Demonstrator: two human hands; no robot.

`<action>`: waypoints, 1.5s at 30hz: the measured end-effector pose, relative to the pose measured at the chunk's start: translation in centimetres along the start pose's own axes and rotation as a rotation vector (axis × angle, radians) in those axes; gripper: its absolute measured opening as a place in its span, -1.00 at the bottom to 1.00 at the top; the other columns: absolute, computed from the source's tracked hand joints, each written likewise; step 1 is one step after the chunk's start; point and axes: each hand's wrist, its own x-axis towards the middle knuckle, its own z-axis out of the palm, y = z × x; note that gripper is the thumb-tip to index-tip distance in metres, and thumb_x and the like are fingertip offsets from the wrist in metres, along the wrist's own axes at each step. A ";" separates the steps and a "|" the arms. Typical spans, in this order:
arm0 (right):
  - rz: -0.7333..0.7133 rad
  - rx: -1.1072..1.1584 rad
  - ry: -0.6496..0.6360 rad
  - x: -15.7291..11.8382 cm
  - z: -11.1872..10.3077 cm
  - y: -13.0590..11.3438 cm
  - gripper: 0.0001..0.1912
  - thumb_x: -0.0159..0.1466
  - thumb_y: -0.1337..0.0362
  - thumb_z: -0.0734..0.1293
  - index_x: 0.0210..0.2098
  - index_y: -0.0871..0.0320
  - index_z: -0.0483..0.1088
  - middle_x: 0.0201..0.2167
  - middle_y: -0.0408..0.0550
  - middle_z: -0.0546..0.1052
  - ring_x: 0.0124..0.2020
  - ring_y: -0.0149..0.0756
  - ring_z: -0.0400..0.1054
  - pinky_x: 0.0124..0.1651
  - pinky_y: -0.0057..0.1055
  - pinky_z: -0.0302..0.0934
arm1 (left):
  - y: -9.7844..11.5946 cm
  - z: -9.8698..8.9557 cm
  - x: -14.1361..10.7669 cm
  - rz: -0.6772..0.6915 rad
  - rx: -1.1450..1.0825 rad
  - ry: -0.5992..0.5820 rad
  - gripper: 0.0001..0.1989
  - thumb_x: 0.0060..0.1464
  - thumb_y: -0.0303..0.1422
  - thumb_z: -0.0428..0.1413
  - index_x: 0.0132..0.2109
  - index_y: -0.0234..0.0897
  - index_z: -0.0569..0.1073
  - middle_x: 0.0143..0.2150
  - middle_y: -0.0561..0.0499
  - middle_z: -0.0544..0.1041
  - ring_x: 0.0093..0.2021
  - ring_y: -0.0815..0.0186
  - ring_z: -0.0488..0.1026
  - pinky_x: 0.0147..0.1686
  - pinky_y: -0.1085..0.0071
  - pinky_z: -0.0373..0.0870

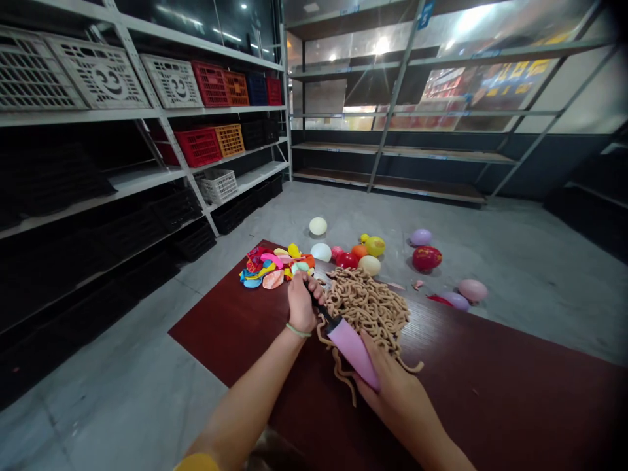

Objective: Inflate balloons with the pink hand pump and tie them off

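Note:
A hand pump with a pink barrel and a black end slants between my hands above the dark red table. My left hand is closed round the black end, near a pale mint balloon. My right hand wraps round the lower part of the pink barrel. Beyond and beside the pump lies a heap of tan, rope-like strands, some trailing toward the near edge. Uninflated balloons in many colours are piled at the table's far left corner.
Inflated balloons, among them a red one, a white one and a pink one, rest on the floor past the table. Shelving with crates stands at left; more shelves line the back.

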 end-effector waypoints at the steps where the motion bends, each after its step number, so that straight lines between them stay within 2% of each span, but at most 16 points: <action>1: 0.000 0.002 -0.004 -0.1 -0.1 0.3 -0.30 0.34 0.24 0.22 0.41 0.15 -0.07 0.12 0.14 0.48 0.02 -0.10 0.47 -0.10 -0.26 0.44 | 0.7 -0.1 0.5 0.019 -0.005 0.010 -0.74 0.16 -0.20 0.08 -0.36 -0.19 0.18 -0.59 0.21 0.13 -0.70 0.50 0.10 -0.72 0.55 0.02; 6: 0.049 -0.103 -0.039 0.1 -1.5 1.5 -0.39 0.32 0.17 0.26 0.34 0.01 0.11 -0.03 0.03 0.57 -0.18 -0.13 0.54 -0.32 -0.33 0.42 | 3.3 -0.7 2.3 0.108 -0.033 0.063 -0.79 0.18 -0.27 0.04 -0.37 -0.19 0.17 -0.59 0.20 0.11 -0.70 0.50 0.10 -0.72 0.55 0.01; 9: 0.087 -0.149 -0.053 0.4 -2.2 1.2 -0.36 0.31 0.13 0.26 0.35 -0.07 0.08 -0.09 -0.02 0.58 -0.25 -0.16 0.54 -0.44 -0.38 0.37 | 3.9 -1.0 2.7 0.140 -0.042 0.076 -0.79 0.19 -0.28 0.02 -0.38 -0.20 0.18 -0.59 0.19 0.12 -0.69 0.50 0.11 -0.71 0.55 0.00; 12: 0.098 -0.142 -0.057 0.3 -2.1 0.6 -0.35 0.32 0.11 0.26 0.36 -0.05 0.06 -0.10 -0.02 0.58 -0.22 -0.14 0.53 -0.44 -0.38 0.38 | 3.8 -1.0 2.6 0.149 -0.062 0.078 -0.79 0.18 -0.29 0.03 -0.38 -0.20 0.18 -0.59 0.19 0.12 -0.69 0.49 0.10 -0.71 0.54 -0.01; 16: 0.127 -0.108 -0.040 0.0 -1.5 0.2 -0.37 0.33 0.11 0.26 0.34 0.01 0.07 -0.04 0.01 0.57 -0.20 -0.11 0.55 -0.41 -0.33 0.40 | 2.4 0.3 0.9 0.129 -0.073 0.033 -0.81 0.17 -0.31 0.04 -0.37 -0.20 0.18 -0.58 0.20 0.12 -0.68 0.50 0.10 -0.71 0.54 0.02; 20: 0.228 -0.069 0.001 -0.2 -1.5 0.2 -0.39 0.32 0.10 0.27 0.32 0.00 0.09 0.01 0.00 0.56 -0.20 -0.10 0.57 -0.38 -0.32 0.41 | -0.6 2.1 -1.4 0.050 -0.026 -0.104 -0.77 0.17 -0.24 0.07 -0.36 -0.19 0.19 -0.57 0.19 0.17 -0.67 0.48 0.15 -0.69 0.53 0.09; 24: 0.225 -0.005 0.006 -0.3 -1.6 0.2 -0.35 0.31 0.14 0.29 0.35 -0.01 0.05 0.04 0.03 0.55 -0.19 -0.09 0.57 -0.33 -0.30 0.42 | -2.3 2.6 -1.5 -0.014 0.023 -0.133 -0.77 0.16 -0.24 0.07 -0.37 -0.20 0.19 -0.59 0.19 0.17 -0.69 0.48 0.14 -0.71 0.53 0.06; 27: 0.190 0.047 -0.011 -0.3 -1.8 0.3 -0.30 0.30 0.20 0.29 0.38 -0.03 -0.01 0.07 0.05 0.53 -0.08 -0.08 0.53 -0.25 -0.27 0.43 | -1.1 2.1 -0.2 -0.016 0.009 -0.107 -0.82 0.16 -0.32 0.03 -0.38 -0.20 0.19 -0.61 0.20 0.13 -0.71 0.49 0.11 -0.74 0.55 -0.01; 32: 0.124 0.024 -0.093 -0.2 -2.7 0.0 -0.29 0.31 0.16 0.30 0.39 -0.04 -0.01 0.04 0.04 0.54 -0.10 -0.08 0.52 -0.25 -0.26 0.41 | 3.2 0.1 2.0 0.080 -0.072 -0.057 -0.82 0.13 -0.37 0.06 -0.38 -0.20 0.18 -0.59 0.21 0.10 -0.71 0.52 0.08 -0.74 0.56 -0.04; 35: 0.091 -0.007 -0.086 -0.2 -2.8 -0.3 -0.29 0.31 0.14 0.31 0.38 -0.02 0.01 0.03 0.04 0.54 -0.12 -0.09 0.52 -0.24 -0.27 0.40 | 4.2 -0.9 2.5 0.143 -0.119 -0.014 -0.81 0.12 -0.36 0.07 -0.37 -0.20 0.18 -0.58 0.22 0.09 -0.71 0.54 0.05 -0.74 0.57 -0.05; 37: 0.103 -0.026 -0.069 -0.3 -2.6 -0.5 -0.30 0.30 0.14 0.31 0.37 -0.03 0.03 -0.01 0.02 0.56 -0.17 -0.10 0.53 -0.29 -0.30 0.39 | 3.5 -1.0 2.1 0.149 -0.118 0.015 -0.81 0.13 -0.35 0.07 -0.36 -0.20 0.17 -0.58 0.22 0.09 -0.71 0.53 0.06 -0.74 0.57 -0.05; 39: 0.140 -0.036 -0.060 -0.4 -2.3 -0.5 -0.33 0.29 0.16 0.31 0.34 -0.03 0.07 -0.02 0.00 0.57 -0.19 -0.09 0.54 -0.34 -0.31 0.38 | 1.9 -0.5 1.2 0.125 -0.100 0.013 -0.82 0.12 -0.34 0.06 -0.36 -0.20 0.17 -0.58 0.22 0.10 -0.70 0.52 0.07 -0.73 0.56 -0.03; 43: 0.235 -0.012 -0.054 -0.6 -1.9 -0.4 -0.38 0.28 0.17 0.31 0.30 0.02 0.13 0.00 0.01 0.56 -0.19 -0.07 0.55 -0.35 -0.29 0.39 | -1.6 1.0 -1.3 0.005 -0.035 -0.085 -0.83 0.11 -0.35 0.05 -0.37 -0.20 0.18 -0.58 0.20 0.14 -0.69 0.50 0.12 -0.71 0.55 0.04; 45: 0.240 0.021 -0.046 -0.5 -2.0 -0.4 -0.36 0.29 0.19 0.31 0.33 0.00 0.11 0.02 0.01 0.56 -0.17 -0.07 0.55 -0.32 -0.29 0.40 | -2.4 1.3 -2.1 -0.022 -0.002 -0.114 -0.84 0.12 -0.34 0.04 -0.37 -0.20 0.19 -0.59 0.20 0.16 -0.69 0.48 0.14 -0.70 0.54 0.08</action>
